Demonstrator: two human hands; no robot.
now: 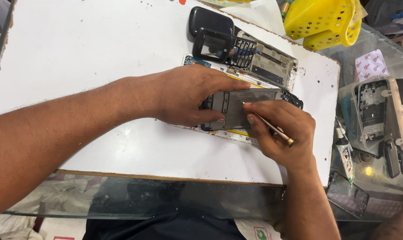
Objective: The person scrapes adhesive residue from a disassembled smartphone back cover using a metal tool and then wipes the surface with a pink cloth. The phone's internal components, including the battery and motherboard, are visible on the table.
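Observation:
An opened phone (242, 106) with a grey metal shield plate lies on a white board (99, 49). My left hand (188, 95) grips the phone's left end, with the thumb at its near edge and the fingers over its far edge. My right hand (279, 133) holds a thin brass-coloured screwdriver (269, 126) like a pen. The tool's tip rests on the metal plate near its middle. Under the phone lies a flat white and yellow panel (230, 132).
Behind the phone lie a black frame with a keypad grid (221, 46), a black cover (206, 20) and a bare phone chassis (272, 64). A yellow plastic basket (319, 20) stands at the back right. On the glass counter right are dismantled phones (375, 111) and a tube (346, 153).

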